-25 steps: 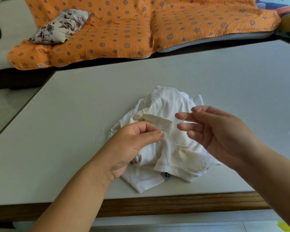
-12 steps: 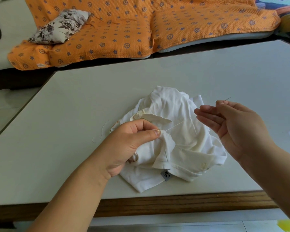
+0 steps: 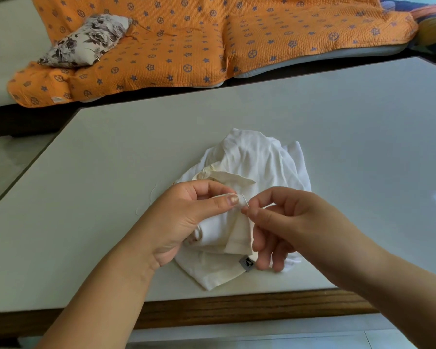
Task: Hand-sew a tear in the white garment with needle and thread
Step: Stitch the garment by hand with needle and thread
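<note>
A crumpled white garment [image 3: 257, 162] lies on the pale table [image 3: 111, 172], with a small grey label [image 3: 247, 263] at its near hem. My left hand [image 3: 186, 215] pinches a raised fold of the cloth between thumb and forefinger. Right beside that pinch, my right hand [image 3: 282, 222] holds a thin metal needle [image 3: 245, 200] between thumb and forefinger; its tip touches the pinched fold. The thread is too fine to make out near the needle.
A loose white thread [image 3: 149, 197] lies on the table left of the garment. The table's wooden front edge [image 3: 237, 308] runs just below my wrists. Behind the table is a sofa with an orange patterned cover [image 3: 212, 41] and a floral cushion [image 3: 86, 41].
My right hand, which had drawn the needle out to the right with the thread taut, has come back left to the fold. My left hand has kept its pinch on the cloth.
</note>
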### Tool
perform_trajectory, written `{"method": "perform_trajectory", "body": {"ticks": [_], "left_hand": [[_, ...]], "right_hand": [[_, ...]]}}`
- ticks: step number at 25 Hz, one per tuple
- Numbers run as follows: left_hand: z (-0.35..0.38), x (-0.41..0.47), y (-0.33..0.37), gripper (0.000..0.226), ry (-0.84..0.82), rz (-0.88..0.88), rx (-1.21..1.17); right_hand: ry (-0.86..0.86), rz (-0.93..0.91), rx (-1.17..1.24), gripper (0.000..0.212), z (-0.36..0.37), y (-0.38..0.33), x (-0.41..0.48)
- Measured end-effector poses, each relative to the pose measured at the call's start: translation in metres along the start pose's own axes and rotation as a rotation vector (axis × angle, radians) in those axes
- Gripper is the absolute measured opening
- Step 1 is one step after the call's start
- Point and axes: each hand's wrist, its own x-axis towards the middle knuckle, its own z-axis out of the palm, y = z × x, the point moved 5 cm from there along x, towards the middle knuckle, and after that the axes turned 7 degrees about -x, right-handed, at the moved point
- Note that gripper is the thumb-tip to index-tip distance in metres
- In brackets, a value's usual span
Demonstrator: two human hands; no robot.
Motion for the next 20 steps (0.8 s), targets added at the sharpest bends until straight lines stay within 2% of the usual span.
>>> {"method": "perform_trajectory", "body": {"ticks": [15, 20], "left_hand": [[-0.0015, -0.0007, 0.0022, 0.020, 0.046, 0.049, 0.102], [0.0054, -0.0038, 0.0040, 0.006, 0.054, 0.091, 0.176]], "right_hand": [[0.069, 0.006, -0.073, 0.011, -0.0023, 0.0044, 0.0050], [0.103, 0.015, -0.127, 0.013, -0.0019, 0.0055, 0.0061]]}}
